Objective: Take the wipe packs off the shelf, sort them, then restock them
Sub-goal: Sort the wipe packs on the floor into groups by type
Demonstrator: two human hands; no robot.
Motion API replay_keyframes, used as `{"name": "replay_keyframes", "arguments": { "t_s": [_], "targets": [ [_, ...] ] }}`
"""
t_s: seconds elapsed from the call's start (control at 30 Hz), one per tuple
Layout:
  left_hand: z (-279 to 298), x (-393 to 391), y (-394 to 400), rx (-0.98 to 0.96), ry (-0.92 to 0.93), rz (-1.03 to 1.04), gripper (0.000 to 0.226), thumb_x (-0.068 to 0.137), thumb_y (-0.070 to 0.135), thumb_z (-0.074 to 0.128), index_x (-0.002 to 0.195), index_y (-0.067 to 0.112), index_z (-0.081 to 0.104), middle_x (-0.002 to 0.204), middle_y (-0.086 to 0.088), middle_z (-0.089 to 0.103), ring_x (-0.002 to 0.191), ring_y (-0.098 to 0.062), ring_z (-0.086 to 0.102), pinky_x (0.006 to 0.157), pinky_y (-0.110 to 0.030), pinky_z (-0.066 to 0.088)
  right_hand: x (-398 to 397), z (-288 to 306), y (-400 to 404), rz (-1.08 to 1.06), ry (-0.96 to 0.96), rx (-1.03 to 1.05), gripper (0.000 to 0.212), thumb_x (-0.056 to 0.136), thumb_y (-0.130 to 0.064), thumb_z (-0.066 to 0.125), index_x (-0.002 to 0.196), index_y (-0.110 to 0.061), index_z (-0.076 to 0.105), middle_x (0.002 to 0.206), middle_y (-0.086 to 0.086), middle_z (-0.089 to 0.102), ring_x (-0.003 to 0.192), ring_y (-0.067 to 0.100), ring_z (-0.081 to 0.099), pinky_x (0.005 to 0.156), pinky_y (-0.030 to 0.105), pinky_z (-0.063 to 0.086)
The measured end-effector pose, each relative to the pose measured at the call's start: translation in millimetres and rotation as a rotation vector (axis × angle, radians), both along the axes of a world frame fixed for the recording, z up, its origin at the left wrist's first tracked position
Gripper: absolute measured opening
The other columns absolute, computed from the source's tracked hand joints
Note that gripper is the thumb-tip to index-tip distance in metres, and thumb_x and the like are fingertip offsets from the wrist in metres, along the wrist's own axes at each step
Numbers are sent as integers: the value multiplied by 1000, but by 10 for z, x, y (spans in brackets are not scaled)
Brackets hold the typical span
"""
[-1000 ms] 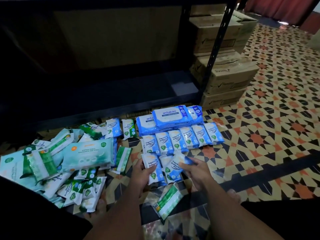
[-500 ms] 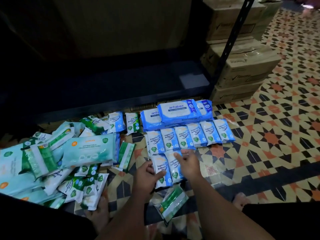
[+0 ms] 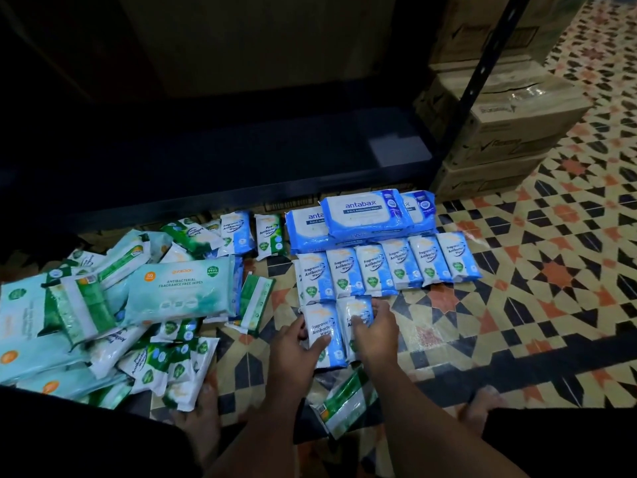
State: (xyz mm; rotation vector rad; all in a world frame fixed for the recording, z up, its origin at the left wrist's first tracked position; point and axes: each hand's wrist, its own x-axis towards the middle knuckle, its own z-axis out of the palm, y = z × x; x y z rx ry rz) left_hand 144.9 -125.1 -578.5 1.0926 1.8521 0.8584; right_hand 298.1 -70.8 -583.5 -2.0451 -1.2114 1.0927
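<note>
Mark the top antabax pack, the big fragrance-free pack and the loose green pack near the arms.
top antabax pack (image 3: 365,211): head view, on its white label.
big fragrance-free pack (image 3: 182,288): head view, front face.
loose green pack (image 3: 348,403): head view, green stripe.

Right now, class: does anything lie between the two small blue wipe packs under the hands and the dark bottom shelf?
Yes. The row of small blue packs and the large blue Antabax packs lie between them and the shelf.
</note>
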Motion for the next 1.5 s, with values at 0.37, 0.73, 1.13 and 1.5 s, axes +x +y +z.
{"name": "replay_keyframes", "arguments": {
  "t_s": [0.37, 0.73, 1.13, 1.5],
  "targets": [
    [-46, -28, 73, -28, 249, -166, 53, 90, 50, 69, 133, 22, 64, 105, -6, 56, 101, -24, 59, 84, -30, 48, -11, 129, -95, 187, -181, 7, 62, 98, -36, 62, 153, -17, 40, 153, 15, 39, 143, 32, 31, 114, 42, 33],
    [118, -106, 133, -59, 138, -175, 54, 93, 48, 67, 132, 12, 59, 88, -2, 59, 84, -18, 60, 65, -23, 38, -71, 317, -49, 214, -354, -82, 68, 99, -39, 58, 154, -16, 27, 120, 17, 67, 108, 36, 65, 84, 41, 54],
    [294, -784, 62, -26, 804, -87, 40, 93, 18, 57, 132, 10, 62, 123, -13, 69, 116, -34, 59, 100, -42, 45, -571, 622, 52, 465, -531, 221, 46, 98, -35, 57, 141, -22, 49, 140, 8, 49, 130, 31, 36, 103, 46, 33],
    [224, -1136, 350, 107, 1034, -194, 29, 71, 16, 73, 99, 17, 64, 93, -3, 64, 94, -27, 60, 88, -41, 47, -1506, 516, 528, 677, -355, 377, 28, 95, -25, 61, 122, -18, 65, 120, 7, 60, 113, 31, 49, 95, 44, 42]
  ]
}}
